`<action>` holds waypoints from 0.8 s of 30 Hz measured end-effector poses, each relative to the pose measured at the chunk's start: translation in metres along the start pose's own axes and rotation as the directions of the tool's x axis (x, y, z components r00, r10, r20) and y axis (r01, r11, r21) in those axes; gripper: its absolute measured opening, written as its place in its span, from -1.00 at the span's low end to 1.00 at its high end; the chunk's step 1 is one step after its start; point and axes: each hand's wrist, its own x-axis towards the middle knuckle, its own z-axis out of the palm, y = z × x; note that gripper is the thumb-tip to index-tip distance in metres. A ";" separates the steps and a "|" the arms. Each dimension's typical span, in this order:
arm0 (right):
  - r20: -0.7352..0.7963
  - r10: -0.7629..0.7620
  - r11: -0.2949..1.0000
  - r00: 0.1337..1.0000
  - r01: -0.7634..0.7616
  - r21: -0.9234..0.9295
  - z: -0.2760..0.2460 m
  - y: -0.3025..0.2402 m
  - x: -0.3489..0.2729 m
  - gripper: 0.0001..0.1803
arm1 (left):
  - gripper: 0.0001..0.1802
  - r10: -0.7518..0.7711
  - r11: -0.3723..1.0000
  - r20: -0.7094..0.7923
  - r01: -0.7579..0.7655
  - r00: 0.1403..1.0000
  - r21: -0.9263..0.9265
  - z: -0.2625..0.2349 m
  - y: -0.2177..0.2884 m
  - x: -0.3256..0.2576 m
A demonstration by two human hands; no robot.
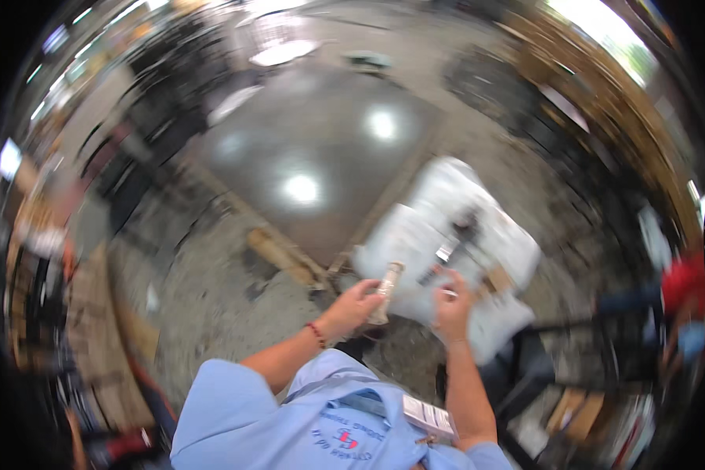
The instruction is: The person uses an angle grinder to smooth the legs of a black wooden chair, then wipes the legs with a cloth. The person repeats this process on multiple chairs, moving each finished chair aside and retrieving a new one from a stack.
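Observation:
My left hand is closed round a pale, short rod-like piece, which stands tilted up in front of me; blur hides its exact kind. My right hand is held to the right of it with the fingers pinched. Something small and whitish shows at those fingers, too blurred to name. Beyond the right hand lies a white plastic-wrapped bundle. On it are a dark object, a small shiny silver piece and a dark-and-reddish item.
A large dark, glossy square panel lies ahead with wooden edging. A wooden piece rests by its near edge on the grey floor. Stacked boards stand left; a person in red is at the right.

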 end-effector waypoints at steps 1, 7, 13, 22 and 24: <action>0.080 -0.082 0.985 0.993 0.093 -0.142 0.003 -0.050 -0.026 -0.57 | -0.44 -0.019 0.990 0.018 0.016 1.000 0.139 0.004 0.007 -0.009; -0.043 -0.160 0.905 0.986 0.129 -0.406 -0.058 -0.124 -0.193 -0.43 | -0.53 -0.487 0.870 0.534 0.328 0.691 0.368 0.111 0.033 -0.054; -0.354 0.078 0.924 0.932 -0.201 -0.324 -0.112 -0.134 -0.325 -0.50 | -0.48 -0.598 0.783 0.741 0.025 0.306 0.622 0.208 0.029 -0.101; -0.833 -0.087 0.996 0.547 0.045 -0.074 -0.242 -0.298 -0.329 -0.66 | -0.45 0.473 0.662 0.840 -0.737 0.267 -0.138 0.346 0.084 -0.131; -0.800 -0.010 0.995 0.600 -0.070 -0.066 -0.256 -0.325 -0.306 -0.70 | -0.54 0.294 0.784 0.912 -0.618 0.287 -0.058 0.365 0.089 -0.133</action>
